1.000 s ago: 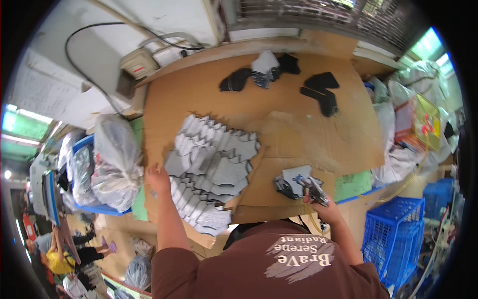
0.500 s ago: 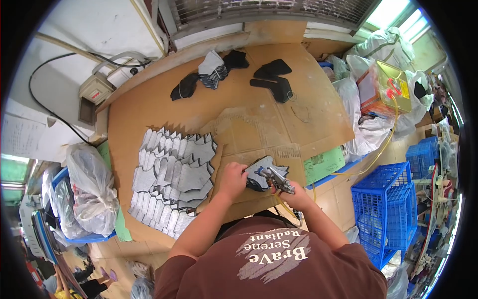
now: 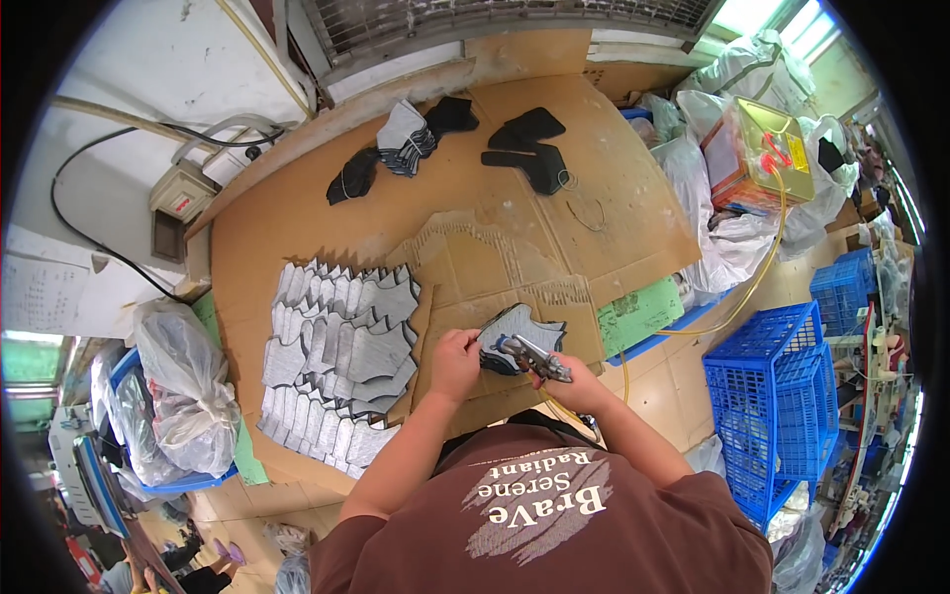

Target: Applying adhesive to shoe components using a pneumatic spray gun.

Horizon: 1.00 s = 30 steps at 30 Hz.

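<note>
My right hand (image 3: pixel 586 388) grips a metal spray gun (image 3: pixel 537 360), whose nozzle end points over a small stack of grey, dark-edged fabric pieces (image 3: pixel 515 319) near the front edge of the cardboard. A yellow hose (image 3: pixel 554 410) runs by the gun. My left hand (image 3: pixel 455 364) is closed, fingertips pinched at the left edge of the stack's top piece. Partly hidden by the gun are the middle and near side of that stack. To the left, overlapping rows of similar grey pieces (image 3: pixel 341 346) are spread out on the cardboard (image 3: pixel 455 297).
Tied bundles of grey pieces (image 3: pixel 406 137) and black pieces (image 3: pixel 539 163) lie at the back. At the right stand a metal can (image 3: pixel 767 158) with the hose attached and blue crates (image 3: pixel 762 406). Filled plastic bags (image 3: pixel 183 371) sit at the left.
The view has shifted slightly. The spray gun has moved a little left over the stack, and my left hand has drawn slightly left. More of the top grey piece shows.
</note>
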{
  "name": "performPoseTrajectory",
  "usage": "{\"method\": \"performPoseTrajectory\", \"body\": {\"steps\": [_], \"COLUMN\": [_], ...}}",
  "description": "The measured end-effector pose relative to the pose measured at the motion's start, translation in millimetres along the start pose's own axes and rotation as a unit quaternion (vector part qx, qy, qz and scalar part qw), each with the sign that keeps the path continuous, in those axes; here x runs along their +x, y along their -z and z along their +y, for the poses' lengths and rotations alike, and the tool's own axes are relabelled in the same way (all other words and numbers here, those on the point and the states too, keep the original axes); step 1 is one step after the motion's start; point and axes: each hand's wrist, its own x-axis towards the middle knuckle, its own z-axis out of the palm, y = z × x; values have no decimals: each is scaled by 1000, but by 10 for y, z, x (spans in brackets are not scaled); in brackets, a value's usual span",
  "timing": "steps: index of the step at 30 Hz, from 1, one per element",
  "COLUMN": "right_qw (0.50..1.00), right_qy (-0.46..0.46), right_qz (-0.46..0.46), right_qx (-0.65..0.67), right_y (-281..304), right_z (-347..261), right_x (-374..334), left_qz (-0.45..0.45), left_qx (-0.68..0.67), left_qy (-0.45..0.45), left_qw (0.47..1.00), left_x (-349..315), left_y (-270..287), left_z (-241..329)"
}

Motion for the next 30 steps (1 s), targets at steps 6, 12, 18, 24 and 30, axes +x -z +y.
{"method": "performPoseTrajectory", "body": {"steps": [6,12,18,24,30], "right_qw": [1000,999,996,991,996], "right_qy": [-19,-21,-43,-36,-7], "right_qz": [4,37,63,120,80], "right_qx": [10,22,43,54,30], "right_y": [-17,59,148,217,199], "right_z": [-69,-42,-202,-81,-71], "right_x": [-26,-54,-136,-149,-152], "left_qz": [5,2,8,14,29], "left_qx": [-26,-19,-42,-17,-175], "left_qy": [21,21,30,15,194], "left_qw": [999,1000,999,1000,965], "left_x": [2,0,-2,12,-62], "left_y": [-8,-4,-25,-5,160], "left_z": [35,36,28,21,-217]}}
